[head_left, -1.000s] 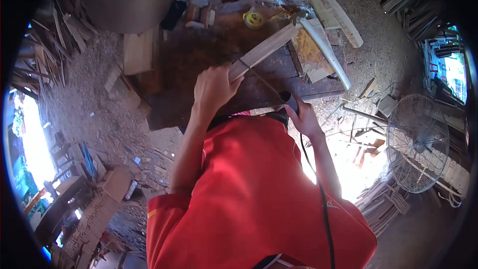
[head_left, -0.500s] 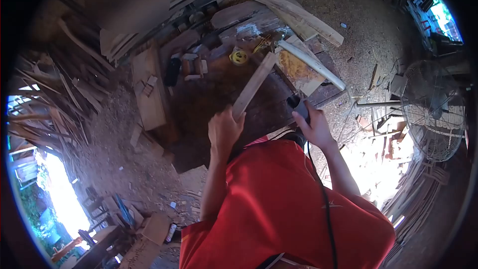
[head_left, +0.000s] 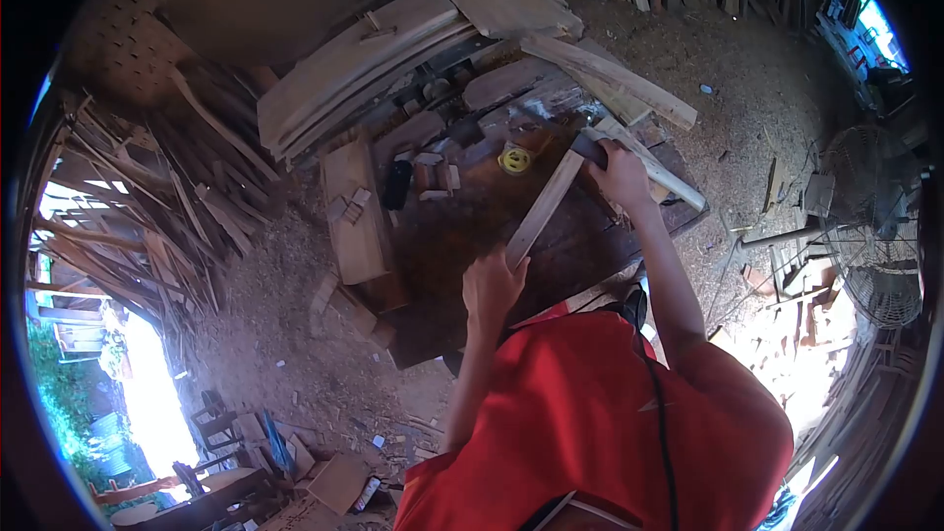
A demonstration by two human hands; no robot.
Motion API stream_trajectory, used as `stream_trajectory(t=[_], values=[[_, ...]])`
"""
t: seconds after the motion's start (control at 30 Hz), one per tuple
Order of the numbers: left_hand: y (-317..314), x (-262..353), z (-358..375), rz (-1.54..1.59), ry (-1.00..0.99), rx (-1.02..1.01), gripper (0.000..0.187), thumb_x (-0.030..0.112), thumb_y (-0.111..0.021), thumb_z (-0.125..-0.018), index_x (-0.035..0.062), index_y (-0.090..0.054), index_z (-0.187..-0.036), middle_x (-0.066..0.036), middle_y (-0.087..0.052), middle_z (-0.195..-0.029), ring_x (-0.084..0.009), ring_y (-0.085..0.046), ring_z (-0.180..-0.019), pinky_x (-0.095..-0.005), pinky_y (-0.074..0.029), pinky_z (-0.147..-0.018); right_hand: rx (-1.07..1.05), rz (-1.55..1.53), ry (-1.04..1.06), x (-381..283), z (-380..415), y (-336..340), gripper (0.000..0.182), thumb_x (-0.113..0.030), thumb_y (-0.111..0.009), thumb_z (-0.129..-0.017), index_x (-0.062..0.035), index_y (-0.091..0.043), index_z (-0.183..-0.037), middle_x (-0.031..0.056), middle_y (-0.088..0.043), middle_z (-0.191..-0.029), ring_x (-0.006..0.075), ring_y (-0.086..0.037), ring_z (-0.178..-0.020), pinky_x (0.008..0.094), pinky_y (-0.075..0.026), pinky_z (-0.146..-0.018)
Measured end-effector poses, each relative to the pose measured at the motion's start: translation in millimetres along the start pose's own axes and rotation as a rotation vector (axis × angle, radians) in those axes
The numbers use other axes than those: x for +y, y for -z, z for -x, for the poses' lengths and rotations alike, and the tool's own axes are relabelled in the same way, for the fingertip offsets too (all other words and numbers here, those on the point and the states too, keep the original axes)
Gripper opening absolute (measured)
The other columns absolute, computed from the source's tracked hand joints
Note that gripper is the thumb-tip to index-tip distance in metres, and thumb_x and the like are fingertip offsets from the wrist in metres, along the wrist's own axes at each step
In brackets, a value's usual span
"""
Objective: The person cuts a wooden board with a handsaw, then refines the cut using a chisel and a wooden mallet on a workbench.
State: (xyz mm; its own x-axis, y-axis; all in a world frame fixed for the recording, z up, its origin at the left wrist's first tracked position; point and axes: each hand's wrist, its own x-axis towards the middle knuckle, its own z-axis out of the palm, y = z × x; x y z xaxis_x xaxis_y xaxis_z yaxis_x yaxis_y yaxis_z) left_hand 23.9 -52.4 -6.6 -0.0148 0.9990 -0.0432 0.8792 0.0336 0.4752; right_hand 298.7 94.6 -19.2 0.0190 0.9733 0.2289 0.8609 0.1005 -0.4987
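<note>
Clasped around the near end of a pale wooden strip (head_left: 546,206), my left grip (head_left: 492,288) sits closer to my body than the yellow reel (head_left: 514,159). From there the strip slants over the worktop (head_left: 447,256) and away from me, its far end just to the right of the reel. At that far end my right grip (head_left: 621,175) grasps a dark grey tool (head_left: 587,148), partly covered by it; whether the tool presses on the wood I cannot tell. To the right of the reel, partly behind my right grip, a pale pole (head_left: 678,182) lies aslant. To the left of the reel are small wood blocks (head_left: 433,177), then a black object (head_left: 397,185) too dark to make out, and farther left a broad board (head_left: 362,248) with small pieces (head_left: 350,205) on it. Beyond the reel and leftward, long boards (head_left: 359,69) lie stacked; beyond it to the right, a thick plank (head_left: 615,79) stretches at an angle. Well to the right of the reel stands a wire fan (head_left: 875,280). Nearer me than the reel, a black cord (head_left: 661,433) runs over my red shirt (head_left: 580,413).
</note>
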Motion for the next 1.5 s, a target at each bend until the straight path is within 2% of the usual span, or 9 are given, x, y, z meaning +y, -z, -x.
stream_trajectory(t=[0.13, 0.27, 0.37, 0.47, 0.67, 0.97, 1.17, 1.3, 1.5], values=[[-3, -2, 1, -0.006, -0.02, 0.041, 0.039, 0.04, -0.08, -0.089, 0.0043, -0.071, -0.1, -0.025, -0.074, -0.089, -0.0466, -0.074, -0.084, -0.0547, -0.061, -0.076, 0.133, -0.072, 0.12, 21, -12, 1, 0.052, -0.041, -0.077, -0.093, -0.0055, -0.067, -0.13, 0.0265, -0.07, -0.121, 0.0494, -0.069, -0.109, 0.0555, -0.057, -0.094], [-1, 1, 2, -0.009, -0.005, 0.015, 0.04, 0.041, -0.08, -0.09, 0.0041, -0.07, -0.1, -0.024, -0.074, -0.088, -0.0464, -0.074, -0.084, -0.0545, -0.061, -0.075, 0.109, 0.188, -0.213, 45, -3, 19, 0.055, -0.047, -0.078, -0.091, -0.012, -0.072, -0.133, 0.0255, -0.071, -0.124, 0.0447, -0.065, -0.123, 0.053, -0.054, -0.104], [2, 1, 2, -0.008, -0.012, 0.016, 0.041, 0.042, -0.079, -0.09, 0.0039, -0.07, -0.101, -0.024, -0.074, -0.088, -0.0465, -0.074, -0.084, -0.0544, -0.06, -0.075, -0.007, 0.214, -0.245, 70, 6, 32, 0.059, -0.049, -0.08, -0.088, -0.0151, -0.072, -0.136, 0.0236, -0.073, -0.124, 0.0405, -0.069, -0.121, 0.0508, -0.055, -0.104], [1, -1, 0, -0.004, -0.03, 0.0, 0.042, 0.043, -0.079, -0.09, 0.0039, -0.069, -0.101, -0.023, -0.075, -0.088, -0.0465, -0.074, -0.086, -0.0546, -0.06, -0.076, -0.193, 0.13, -0.315, 75, 15, 46, 0.062, -0.048, -0.082, -0.086, -0.0118, -0.07, -0.135, 0.0234, -0.076, -0.117, 0.0393, -0.073, -0.114, 0.0507, -0.057, -0.101], [12, 5, 3, -0.009, -0.008, -0.056, 0.048, 0.047, -0.082, -0.087, 0.0038, -0.069, -0.104, -0.022, -0.076, -0.091, -0.045, -0.075, -0.088, -0.0541, -0.06, -0.079, -0.218, 0.239, -0.313, 66, 21, 45, 0.059, -0.055, -0.075, -0.091, -0.0042, -0.071, -0.121, 0.0253, -0.077, -0.106, 0.0433, -0.075, -0.105, 0.0537, -0.059, -0.093], [-2, 3, 5, -0.031, 0.021, 0.039, 0.045, 0.049, -0.081, -0.089, 0.0063, -0.071, -0.099, -0.021, -0.075, -0.088, -0.0435, -0.075, -0.083, -0.0518, -0.06, -0.071, 0.182, -0.075, -0.375, 49, 26, 62, 0.054, -0.053, -0.07, -0.097, -0.0006, -0.07, -0.11, 0.0275, -0.075, -0.089, 0.0474, -0.075, -0.089, 0.0565, -0.057, -0.076], [-1, 2, 5, -0.04, -0.009, 0.054, 0.045, 0.05, -0.079, -0.09, 0.0061, -0.071, -0.098, -0.022, -0.075, -0.086, -0.0451, -0.074, -0.083, -0.0527, -0.06, -0.072, 0.211, -0.1, -0.209, 54, 31, 71, 0.052, -0.052, -0.071, -0.096, -0.0004, -0.072, -0.105, 0.0255, -0.074, -0.083, 0.047, -0.075, -0.088, 0.056, -0.057, -0.08], [-4, -2, 6, -0.054, -0.016, 0.047, 0.045, 0.05, -0.079, -0.09, 0.0059, -0.071, -0.099, -0.023, -0.074, -0.087, -0.0461, -0.074, -0.084, -0.0534, -0.06, -0.073, -0.098, -0.037, -0.334, 25, 32, 87, 0.056, -0.052, -0.074, -0.095, 0.0033, -0.072, -0.104, 0.028, -0.075, -0.094, 0.0468, -0.074, -0.094, 0.0541, -0.058, -0.084], [2, 1, 8, -0.023, -0.009, 0.036, 0.046, 0.049, -0.079, -0.09, 0.0052, -0.071, -0.1, -0.024, -0.075, -0.088, -0.0464, -0.074, -0.084, -0.0535, -0.06, -0.074, -0.135, -0.094, -0.304, 51, 54, 25, 0.06, -0.053, -0.073, -0.096, 0.0059, -0.071, -0.104, 0.0313, -0.073, -0.094, 0.0492, -0.073, -0.097, 0.0535, -0.056, -0.085]])
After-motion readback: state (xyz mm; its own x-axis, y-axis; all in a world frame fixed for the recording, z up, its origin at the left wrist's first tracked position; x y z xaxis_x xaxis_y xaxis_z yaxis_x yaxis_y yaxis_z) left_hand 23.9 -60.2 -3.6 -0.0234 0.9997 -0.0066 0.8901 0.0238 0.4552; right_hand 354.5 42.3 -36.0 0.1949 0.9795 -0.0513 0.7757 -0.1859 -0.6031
